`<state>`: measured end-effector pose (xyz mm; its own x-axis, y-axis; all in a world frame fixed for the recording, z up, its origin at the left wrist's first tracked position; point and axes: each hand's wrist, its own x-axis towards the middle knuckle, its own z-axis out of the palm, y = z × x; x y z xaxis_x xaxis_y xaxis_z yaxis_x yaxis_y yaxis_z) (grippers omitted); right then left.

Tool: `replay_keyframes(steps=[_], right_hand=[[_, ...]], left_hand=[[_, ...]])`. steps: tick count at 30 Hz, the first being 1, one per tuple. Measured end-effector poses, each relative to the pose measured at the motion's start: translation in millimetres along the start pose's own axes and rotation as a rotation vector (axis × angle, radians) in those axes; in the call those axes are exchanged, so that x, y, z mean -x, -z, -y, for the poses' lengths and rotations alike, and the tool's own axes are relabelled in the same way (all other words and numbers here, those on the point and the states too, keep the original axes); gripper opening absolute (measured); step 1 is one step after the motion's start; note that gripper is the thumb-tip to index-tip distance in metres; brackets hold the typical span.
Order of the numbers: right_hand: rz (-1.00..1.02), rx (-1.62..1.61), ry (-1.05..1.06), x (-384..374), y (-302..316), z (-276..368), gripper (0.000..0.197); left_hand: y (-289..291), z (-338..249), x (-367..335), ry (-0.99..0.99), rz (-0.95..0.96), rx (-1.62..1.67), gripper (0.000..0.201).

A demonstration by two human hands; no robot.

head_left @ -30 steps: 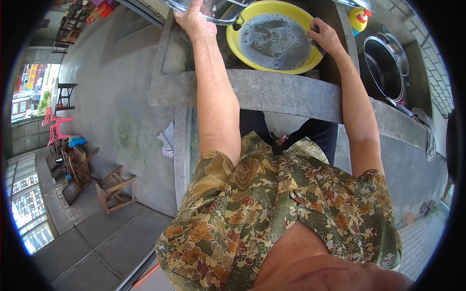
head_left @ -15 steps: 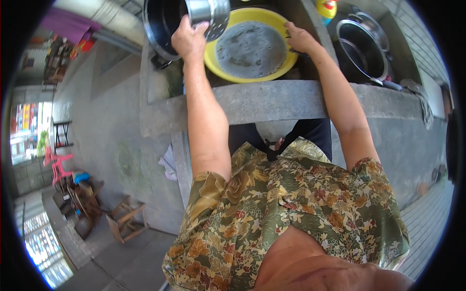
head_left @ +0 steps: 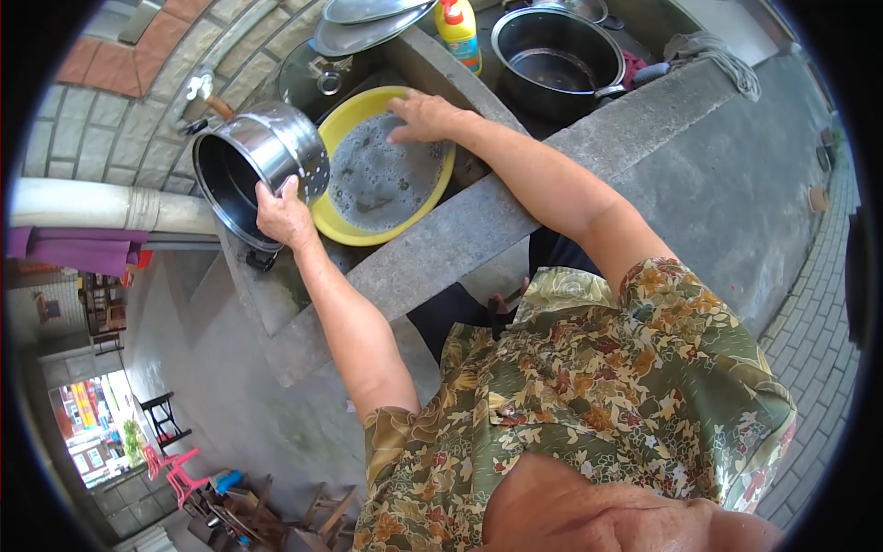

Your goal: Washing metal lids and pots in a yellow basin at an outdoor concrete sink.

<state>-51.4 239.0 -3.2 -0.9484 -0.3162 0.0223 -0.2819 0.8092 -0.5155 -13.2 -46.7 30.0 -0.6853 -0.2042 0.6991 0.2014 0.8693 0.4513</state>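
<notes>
My left hand (head_left: 285, 216) grips a steel steamer pot (head_left: 292, 138) by its side, near the rim. The pot is tipped over, its dark mouth facing left and its perforated bottom towards a yellow basin (head_left: 347, 235). Greyish, sudsy water (head_left: 377, 179) fills much of that basin. Over its far right part is my right hand (head_left: 428, 118), fingers apart and nothing visible in them. Whether the fingertips touch the water or the rim I cannot tell.
A concrete sink ledge (head_left: 441, 244) runs in front. Behind the basin lie a glass lid (head_left: 328, 83) and metal lids (head_left: 368, 32). A yellow bottle (head_left: 457, 37) stands by the divider; a dark pot (head_left: 556, 69) sits in the right compartment. A grey rag (head_left: 713, 55) hangs over the ledge.
The view has swung, so the sink appears slanted. My right hand has left the basin's right rim and come over the water. My left hand keeps hold of the steamer pot.
</notes>
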Motion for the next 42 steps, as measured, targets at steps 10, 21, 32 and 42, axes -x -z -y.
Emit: replay_keyframes(steps=[10, 21, 32, 42], right_hand=[[-0.297, -1.207, 0.135, 23.3, 63.2, 63.2, 0.086], [-0.405, -0.660, -0.207, 36.7, 76.9, 41.9, 0.067], [-0.633, -1.347, -0.229, 62.2, 54.5, -0.8, 0.026], [-0.785, -1.418, -0.223, 113.5, 125.2, -110.3, 0.021]], left_hand=[[-2.8, -53.9, 1.3, -0.486, -0.057, -0.021, 0.022], [-13.8, -105.0, 24.1, -0.734, 0.119, 0.109, 0.008], [-13.5, -134.3, 37.8, -0.932, 0.032, 0.210, 0.018], [-5.5, -150.8, 41.0, -0.903, -0.007, 0.376, 0.023]])
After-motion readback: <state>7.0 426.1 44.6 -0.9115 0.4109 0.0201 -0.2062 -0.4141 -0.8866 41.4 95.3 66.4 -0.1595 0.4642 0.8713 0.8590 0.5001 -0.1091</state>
